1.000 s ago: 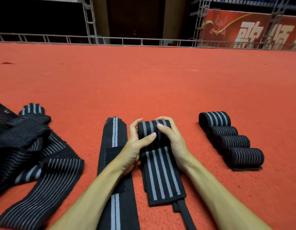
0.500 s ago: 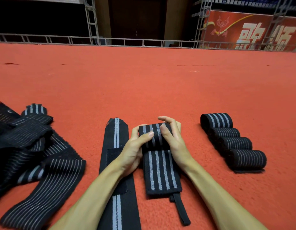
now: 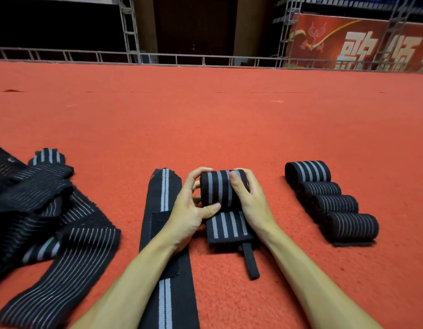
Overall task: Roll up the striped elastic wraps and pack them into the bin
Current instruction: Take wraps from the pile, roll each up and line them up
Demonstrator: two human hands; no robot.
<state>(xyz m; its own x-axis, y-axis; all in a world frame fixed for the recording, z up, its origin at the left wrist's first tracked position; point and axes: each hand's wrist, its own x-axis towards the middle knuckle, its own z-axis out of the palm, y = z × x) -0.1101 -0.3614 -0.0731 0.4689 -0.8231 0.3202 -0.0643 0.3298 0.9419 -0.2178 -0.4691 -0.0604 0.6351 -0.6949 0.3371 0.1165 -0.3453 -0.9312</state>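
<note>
One wide red carpet floor [image 3: 205,127] carries everything. On its left side lies a loose heap of unrolled black elastic wraps with grey stripes [image 3: 39,210]. Just left of the hands, one long black wrap with a double grey stripe [image 3: 165,233] lies flat. On the right, well apart from the hands, the four finished black striped rolls [image 3: 331,203] lie in a row and touch each other.

Between these, the half-rolled black wrap with grey stripes [image 3: 220,188] sits on the carpet. The left hand [image 3: 189,210] grips its left end with the thumb pressed at the front, and the right hand [image 3: 250,203] grips its right end with the thumb on top. Only a short flat tail [image 3: 227,226] and a thin black strap [image 3: 250,262] lie toward the person.

I judge that the rolling step is almost done. Next the roll must turn toward the body, tight, and the strap must close it. No bin is in view.
</note>
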